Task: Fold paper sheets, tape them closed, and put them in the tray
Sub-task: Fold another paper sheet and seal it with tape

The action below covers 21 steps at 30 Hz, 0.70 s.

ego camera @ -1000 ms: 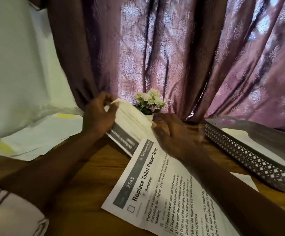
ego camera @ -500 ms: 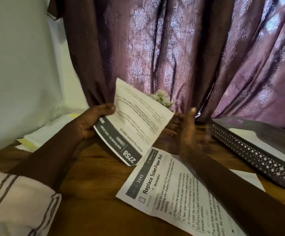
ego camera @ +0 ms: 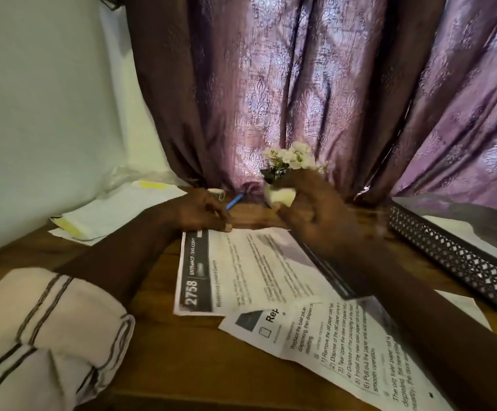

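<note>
sheet 2758 (ego camera: 241, 277) now flat; left fingers (ego camera: 222, 216) hold its corner; right fingers (ego camera: 291, 215), cannot tell.

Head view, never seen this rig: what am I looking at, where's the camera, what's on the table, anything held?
No machine: a person works bare-handed, filmed by one camera on their head, looking forward and down. The left hand touches the far corner of the sheet numbered 2758, lying flat on the wooden table. The right hand is motion-blurred over that sheet's far edge; whether either hand grips anything, I cannot tell. A second sheet lies nearer, partly under the right arm. At right stands a lattice-walled tray with white paper inside. Behind: a white flower pot, a blue pen, a paper stack.
</note>
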{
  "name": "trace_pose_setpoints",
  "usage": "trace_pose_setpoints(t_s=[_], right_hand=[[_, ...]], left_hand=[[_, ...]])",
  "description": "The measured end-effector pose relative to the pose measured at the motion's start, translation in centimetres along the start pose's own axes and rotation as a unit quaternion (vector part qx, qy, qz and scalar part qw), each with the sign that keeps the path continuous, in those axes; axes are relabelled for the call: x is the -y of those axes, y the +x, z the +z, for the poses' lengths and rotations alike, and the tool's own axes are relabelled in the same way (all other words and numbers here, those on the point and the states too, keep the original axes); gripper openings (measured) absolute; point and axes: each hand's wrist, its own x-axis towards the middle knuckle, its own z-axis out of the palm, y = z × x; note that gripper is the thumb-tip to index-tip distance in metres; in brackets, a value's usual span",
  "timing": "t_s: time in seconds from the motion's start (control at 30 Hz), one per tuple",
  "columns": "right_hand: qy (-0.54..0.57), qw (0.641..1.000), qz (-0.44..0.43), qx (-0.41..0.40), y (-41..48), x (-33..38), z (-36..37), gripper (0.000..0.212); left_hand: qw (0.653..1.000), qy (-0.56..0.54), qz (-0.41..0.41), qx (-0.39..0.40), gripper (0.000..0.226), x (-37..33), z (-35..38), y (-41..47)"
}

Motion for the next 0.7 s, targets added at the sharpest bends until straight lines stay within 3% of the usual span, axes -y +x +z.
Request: trace_pose_setpoints(t_s=[0.07,0.13,0.17,0.3,0.4,0.5,0.57,0.63,0.7], right_hand=[[0.123,0.973,0.056,0.185,-0.6,1.0,1.8,0.037],[0.093,0.931,0.107,0.337,-1.4,0.9,3.3,0.052],[0.052,0.917,0.12,0.376,-1.7,0.7,3.9,0.058],[-0.03,0.916,0.172,0.361,-1.9,0.2,4.5,0.067],[-0.057,0.92,0.199,0.334,-2.1,-0.1,4.6,0.066],[-0.071,0.915,0.191,0.347,-2.1,0.0,4.7,0.067],[-0.068,0.913,0.19,0.355,-2.1,0.0,4.7,0.067],[-0.059,0.914,0.188,0.355,-2.0,0.1,4.6,0.066],[-0.05,0.919,0.184,0.344,-2.0,-0.1,4.6,0.057]], left_hand=[[0.993,-0.116,-0.018,-0.011,0.021,-0.8,0.5,-0.2],[0.973,-0.225,-0.055,-0.02,0.028,-1.5,0.6,-0.1],[0.96,-0.268,-0.085,-0.015,0.03,-1.7,0.5,-0.1],[0.944,-0.28,-0.173,0.03,0.037,-1.4,0.0,-0.4],[0.983,-0.095,-0.158,-0.013,0.038,-1.7,0.5,0.1],[0.986,0.031,-0.147,-0.074,0.028,-2.8,1.1,0.5],[0.985,-0.071,-0.13,-0.091,0.023,-3.9,1.2,0.6],[0.962,-0.245,-0.113,-0.051,0.03,-5.0,1.3,0.4],[0.938,-0.329,-0.107,-0.008,0.034,-5.3,1.9,0.2]])
